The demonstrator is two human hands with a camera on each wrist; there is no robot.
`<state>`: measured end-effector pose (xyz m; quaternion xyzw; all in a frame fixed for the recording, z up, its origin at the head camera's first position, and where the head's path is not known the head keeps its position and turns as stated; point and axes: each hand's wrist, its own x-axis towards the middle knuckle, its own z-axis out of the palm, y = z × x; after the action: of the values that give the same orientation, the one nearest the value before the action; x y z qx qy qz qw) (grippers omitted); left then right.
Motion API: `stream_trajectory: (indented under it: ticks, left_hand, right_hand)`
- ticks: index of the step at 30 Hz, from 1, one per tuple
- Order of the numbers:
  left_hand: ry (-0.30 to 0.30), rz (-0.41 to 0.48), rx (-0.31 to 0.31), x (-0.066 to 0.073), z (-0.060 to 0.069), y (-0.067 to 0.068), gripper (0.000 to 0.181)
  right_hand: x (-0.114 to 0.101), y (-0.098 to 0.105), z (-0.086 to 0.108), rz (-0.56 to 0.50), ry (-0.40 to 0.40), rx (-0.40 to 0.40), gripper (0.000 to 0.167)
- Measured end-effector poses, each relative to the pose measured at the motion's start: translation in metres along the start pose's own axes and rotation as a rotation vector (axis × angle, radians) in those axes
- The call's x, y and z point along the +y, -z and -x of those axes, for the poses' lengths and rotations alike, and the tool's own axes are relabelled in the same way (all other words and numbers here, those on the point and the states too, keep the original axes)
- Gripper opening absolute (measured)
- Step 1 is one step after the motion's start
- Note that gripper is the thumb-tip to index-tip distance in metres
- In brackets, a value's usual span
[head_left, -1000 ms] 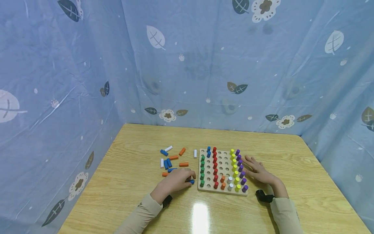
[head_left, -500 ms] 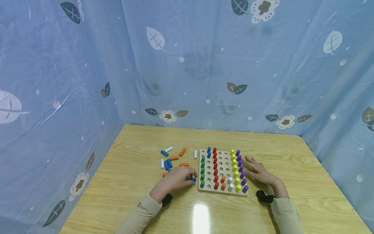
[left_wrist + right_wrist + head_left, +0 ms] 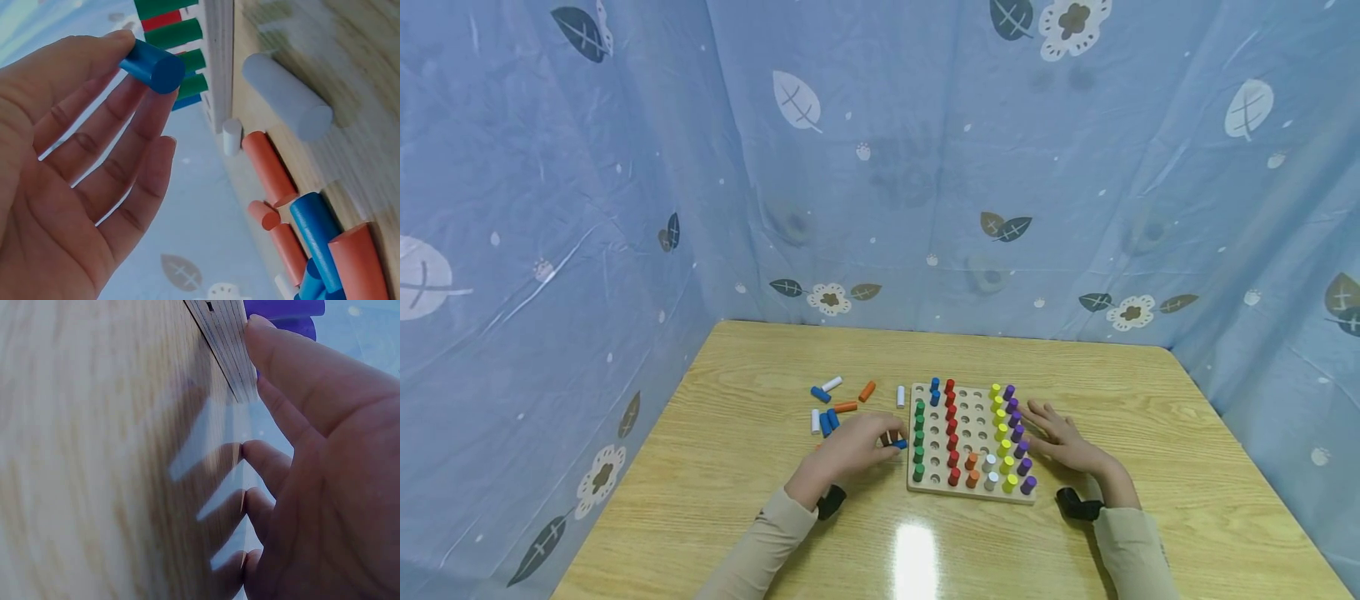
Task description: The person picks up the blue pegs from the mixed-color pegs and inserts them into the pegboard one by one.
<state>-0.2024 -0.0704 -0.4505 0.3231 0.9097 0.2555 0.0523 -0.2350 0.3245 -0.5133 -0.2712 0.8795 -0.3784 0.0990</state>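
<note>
Left grip (image 3: 852, 444) pinches a blue peg (image 3: 155, 69) between thumb and fingertips, just beside the left edge of the holed board (image 3: 947, 493), near its green pegs (image 3: 918, 439). Right grip (image 3: 1066, 442) lies spread, fingertips on the desk (image 3: 767, 362), thumb at the board's right edge by the purple pegs (image 3: 1017, 433). Red pegs (image 3: 952, 427), yellow pegs (image 3: 1001, 432) and two standing blue pegs (image 3: 936, 398) also fill holes, with orange pegs (image 3: 972, 479) and white pegs (image 3: 991, 481) at the near end. Loose pegs (image 3: 846, 407) lie left of the board.
</note>
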Motion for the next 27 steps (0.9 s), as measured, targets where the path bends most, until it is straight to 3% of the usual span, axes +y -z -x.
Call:
stream_trajectory:
  ticks: [15, 27]
  left_hand:
    - [0.023, 0.102, 0.045, -0.002, -0.012, 0.009, 0.017]
    - [0.069, 0.251, 0.093, -0.009, -0.026, 0.004, 0.016]
  right_hand:
    - [-0.002, 0.001, 0.000, -0.012, -0.010, 0.001, 0.055]
    - [-0.004, 0.002, -0.001, -0.011, -0.017, -0.005, 0.056]
